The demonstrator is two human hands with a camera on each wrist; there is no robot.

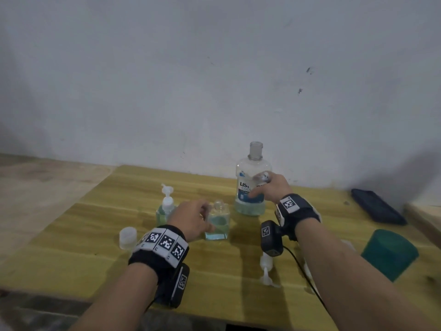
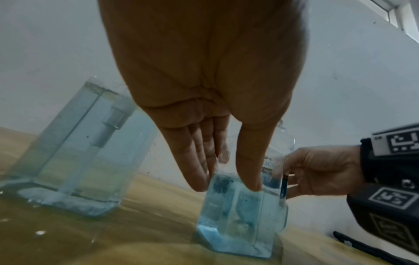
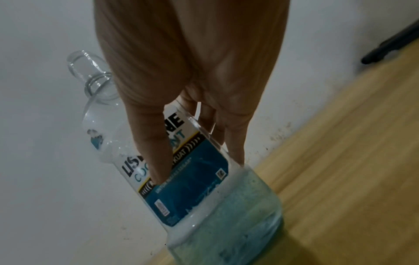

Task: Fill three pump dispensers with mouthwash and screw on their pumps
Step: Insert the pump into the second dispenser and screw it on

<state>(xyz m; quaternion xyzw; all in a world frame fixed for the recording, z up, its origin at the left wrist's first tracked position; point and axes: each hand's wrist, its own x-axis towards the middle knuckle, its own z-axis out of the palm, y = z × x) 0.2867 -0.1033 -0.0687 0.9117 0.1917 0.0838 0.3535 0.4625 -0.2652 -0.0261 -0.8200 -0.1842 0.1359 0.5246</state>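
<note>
Left hand [image 1: 192, 219]: I see it pinching the open dispenser [image 1: 219, 226], which stands upright on the table [image 1: 226, 271]
Right hand [image 1: 272, 187]: wrapped round the mouthwash bottle [image 1: 245, 173], upright, uncapped neck up

Left hand [image 2: 208, 80] around square dispenser [image 2: 238, 224]

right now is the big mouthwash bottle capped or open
Open. The mouthwash bottle has a bare neck with no cap on it. It stands upright on the table, gripped by the right hand.
</note>
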